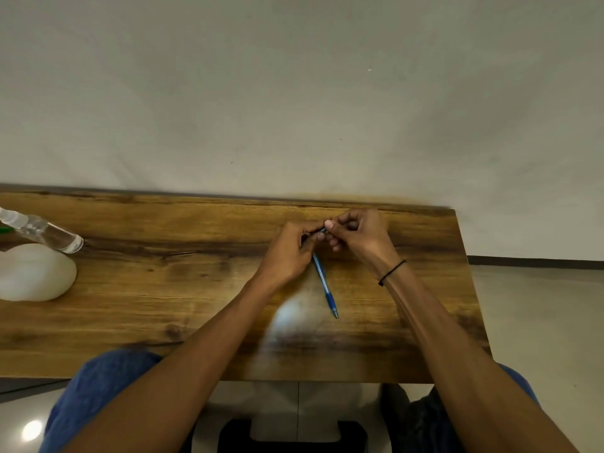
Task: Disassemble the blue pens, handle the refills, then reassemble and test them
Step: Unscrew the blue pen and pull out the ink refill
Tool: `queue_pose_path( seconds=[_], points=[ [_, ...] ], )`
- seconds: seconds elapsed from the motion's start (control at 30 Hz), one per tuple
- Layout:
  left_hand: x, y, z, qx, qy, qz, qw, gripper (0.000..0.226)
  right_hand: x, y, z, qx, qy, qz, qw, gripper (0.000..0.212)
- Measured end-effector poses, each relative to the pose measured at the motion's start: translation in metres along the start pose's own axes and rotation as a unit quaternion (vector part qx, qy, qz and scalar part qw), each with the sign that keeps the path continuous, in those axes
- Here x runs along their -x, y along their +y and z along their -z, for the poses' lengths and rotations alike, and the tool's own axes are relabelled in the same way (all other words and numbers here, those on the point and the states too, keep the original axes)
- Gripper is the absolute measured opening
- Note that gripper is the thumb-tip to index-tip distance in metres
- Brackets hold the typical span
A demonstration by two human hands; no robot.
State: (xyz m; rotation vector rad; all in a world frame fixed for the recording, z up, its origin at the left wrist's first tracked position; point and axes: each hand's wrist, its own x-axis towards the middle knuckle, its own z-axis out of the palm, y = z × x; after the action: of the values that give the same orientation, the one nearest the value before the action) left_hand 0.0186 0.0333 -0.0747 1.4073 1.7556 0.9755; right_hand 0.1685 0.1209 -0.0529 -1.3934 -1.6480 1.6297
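**Head view: both your hands pinch a small pen part above a blue pen on the desk**

Head camera looks down on your two bare forearms reaching over the brown wood-grain desk. Your left hand and right hand meet near the far edge, fingers curled, thumb and fingertips of both pinching a small dark pen part between them. Only a short dark-and-bluish tip of it shows; what piece it is, you cannot tell from here.

Just below your hands lies the translucent blue click pen with a darker blue grip. It rests flat on the desk, slanting from under your left hand down toward you and slightly right, its metal tip pointing at the near edge. The barrel is clear blue, the grip section opaque and deeper in colour.

A thin black band circles your right wrist. At the far left of the desk a clear plastic spray bottle lies on its side, touching a rounded white translucent lump.
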Motion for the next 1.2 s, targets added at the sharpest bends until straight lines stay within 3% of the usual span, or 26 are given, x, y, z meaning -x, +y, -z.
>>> queue_pose_path(
  seconds=[0.13, 0.3, 0.47, 0.7, 0.83, 0.97, 1.1, 1.2],
  points=[
    [-0.003, 0.002, 0.001, 0.001, -0.002, 0.004, 1.0, 0.029, -0.005, 0.002, -0.002, 0.016, 0.019, 0.022, 0.999, 0.008],
    [-0.001, -0.005, 0.002, -0.015, -0.027, 0.051, 0.998, 0.025, -0.016, 0.002, 0.024, 0.041, 0.125, 0.089, 0.987, 0.012],
    [-0.006, -0.009, 0.007, 0.024, 0.009, 0.098, 0.995, 0.023, -0.015, 0.02, 0.017, 0.318, 0.063, 0.119, 0.938, 0.003],
    [-0.01, -0.01, 0.008, 0.011, 0.035, 0.106, 0.994, 0.025, -0.019, 0.037, 0.006, 0.424, 0.045, 0.124, 0.896, 0.005],
    [-0.014, -0.012, 0.009, 0.002, 0.051, 0.107, 0.993, 0.024, -0.019, 0.036, 0.006, 0.437, 0.023, 0.126, 0.89, 0.007],
    [-0.016, -0.016, 0.008, 0.001, 0.047, 0.097, 0.994, 0.024, -0.019, 0.027, 0.018, 0.398, 0.035, 0.127, 0.908, 0.033],
    [-0.016, -0.013, 0.005, 0.013, 0.042, 0.072, 0.996, 0.022, -0.013, 0.009, 0.018, 0.214, 0.06, 0.12, 0.967, 0.014],
    [-0.016, -0.009, 0.003, 0.014, 0.046, 0.041, 0.998, 0.022, -0.009, 0.006, 0.009, 0.143, 0.041, 0.09, 0.985, 0.006]
  ],
)
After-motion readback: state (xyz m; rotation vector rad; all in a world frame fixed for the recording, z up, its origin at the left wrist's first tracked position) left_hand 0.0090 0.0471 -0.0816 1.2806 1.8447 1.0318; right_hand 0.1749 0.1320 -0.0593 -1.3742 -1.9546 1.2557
